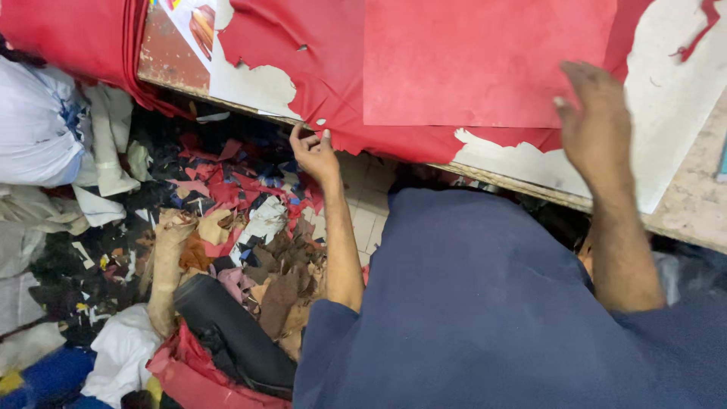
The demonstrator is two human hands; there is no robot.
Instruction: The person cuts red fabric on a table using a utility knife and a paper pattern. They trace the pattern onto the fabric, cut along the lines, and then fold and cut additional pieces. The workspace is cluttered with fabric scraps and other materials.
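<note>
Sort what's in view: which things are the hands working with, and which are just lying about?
In use:
- red leather sheet, its edge gripped by the left hand
- red rectangular piece, under the right hand
- worktable

Lying about:
- leather scraps on the floor
- black roll
- white bags

light: even, fairly bright | shadow: dark under table edge | blur: slight, perhaps motion | glare: mild

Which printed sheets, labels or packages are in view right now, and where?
Printed sheet: top left on the table, partly under the red leather; white, with an orange-brown picture and a colourful corner.
No packages, signs or screens show.
</note>
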